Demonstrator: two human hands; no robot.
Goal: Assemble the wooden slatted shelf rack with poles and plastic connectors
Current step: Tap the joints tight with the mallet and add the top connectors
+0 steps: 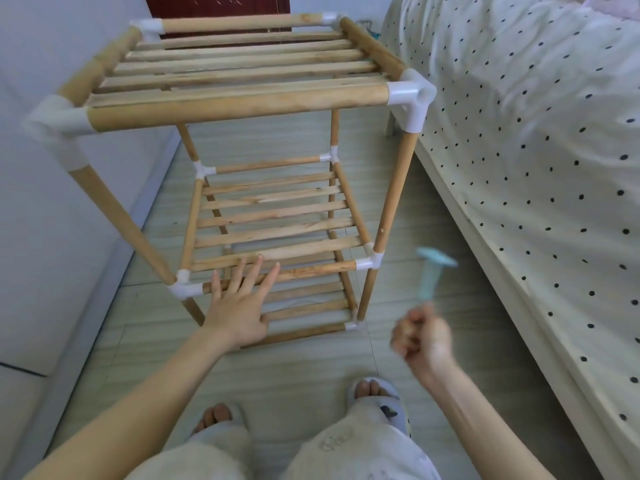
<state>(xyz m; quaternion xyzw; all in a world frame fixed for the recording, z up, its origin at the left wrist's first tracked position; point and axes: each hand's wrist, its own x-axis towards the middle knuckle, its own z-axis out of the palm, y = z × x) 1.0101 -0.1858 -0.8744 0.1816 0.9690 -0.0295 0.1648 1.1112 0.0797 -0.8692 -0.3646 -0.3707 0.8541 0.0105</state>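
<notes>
Shelf rack stands upright on the pale tiled floor straight ahead of me, between the white wall on the left and the bed with its dotted cover on the right. I see three slatted tiers joined by wooden poles and white plastic connectors; the top tier is nearest the camera, the middle tier sits lower, and the bottom one is close to the floor.

My left hand reaches toward the near front rail of the middle tier, fingers straight and spread, holding nothing; the fingertips overlap the rail and the nearest slat, though I cannot tell if they press on it. Just left of it is the near-left connector.

My right hand is blurred, raised to the right of the rack, fingers curled around the handle of a light blue mallet, whose head points up and sits near the near-right connector, apart from it.

My slippers show at the near edge.
</notes>
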